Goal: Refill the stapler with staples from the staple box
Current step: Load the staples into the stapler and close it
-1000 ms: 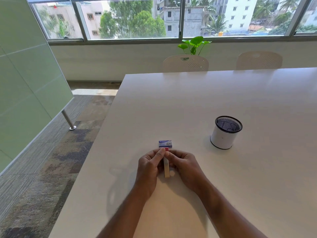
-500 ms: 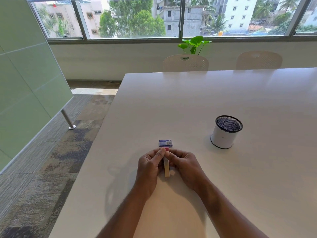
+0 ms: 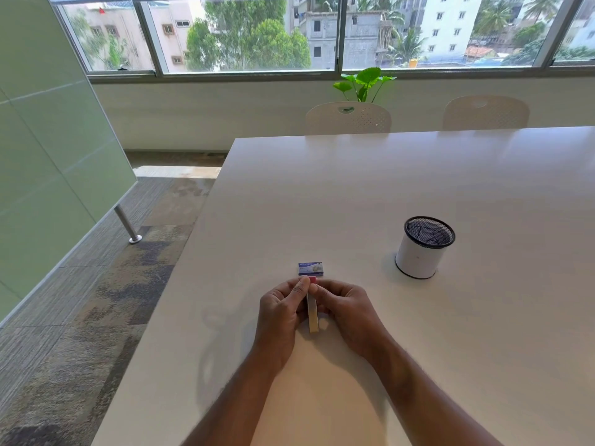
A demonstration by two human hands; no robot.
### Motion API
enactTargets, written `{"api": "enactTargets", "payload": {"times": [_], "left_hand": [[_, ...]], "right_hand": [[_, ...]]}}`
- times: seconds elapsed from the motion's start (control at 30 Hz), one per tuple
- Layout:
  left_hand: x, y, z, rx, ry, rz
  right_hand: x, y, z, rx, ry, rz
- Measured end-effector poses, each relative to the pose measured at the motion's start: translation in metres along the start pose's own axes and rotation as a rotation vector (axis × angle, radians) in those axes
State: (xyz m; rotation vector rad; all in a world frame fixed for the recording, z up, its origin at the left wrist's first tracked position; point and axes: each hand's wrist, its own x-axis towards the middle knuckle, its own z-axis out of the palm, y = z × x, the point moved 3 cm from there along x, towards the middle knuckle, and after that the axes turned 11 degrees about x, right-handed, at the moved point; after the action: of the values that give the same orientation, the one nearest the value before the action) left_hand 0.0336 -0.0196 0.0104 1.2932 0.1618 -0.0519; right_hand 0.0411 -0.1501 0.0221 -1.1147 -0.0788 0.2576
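Your left hand (image 3: 279, 309) and right hand (image 3: 346, 309) both pinch the stapler (image 3: 312, 312) near the table's (image 3: 354, 194) left edge; the staple box (image 3: 310, 268) lies just beyond it.

No text we can read anywhere, the small blue and white cardboard staple box (image 3: 311, 268) on the white table (image 3: 354, 194), just beyond our hands, carries printing on its lid, too small and blurred for us to make out
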Motion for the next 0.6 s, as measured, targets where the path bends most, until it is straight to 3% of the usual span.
{"api": "enactTargets", "payload": {"times": [0.2,0.37,0.47,0.6], "left_hand": [[0.0,-0.004,0.0,-0.097,-0.047,-0.017],[0.003,-0.005,-0.003,-0.245,-0.046,-0.05],[0.001,-0.001,-0.007,-0.326,-0.048,-0.074],[0.007,0.002,-0.02,-0.113,0.006,-0.023]], "right_hand": [[-0.004,0.002,0.001,-0.108,-0.004,-0.062],[-0.005,0.013,-0.003,-0.563,0.055,-0.213],[-0.007,0.013,-0.006,-0.704,0.07,-0.297],[-0.004,0.008,-0.018,-0.797,0.112,-0.329]]}}
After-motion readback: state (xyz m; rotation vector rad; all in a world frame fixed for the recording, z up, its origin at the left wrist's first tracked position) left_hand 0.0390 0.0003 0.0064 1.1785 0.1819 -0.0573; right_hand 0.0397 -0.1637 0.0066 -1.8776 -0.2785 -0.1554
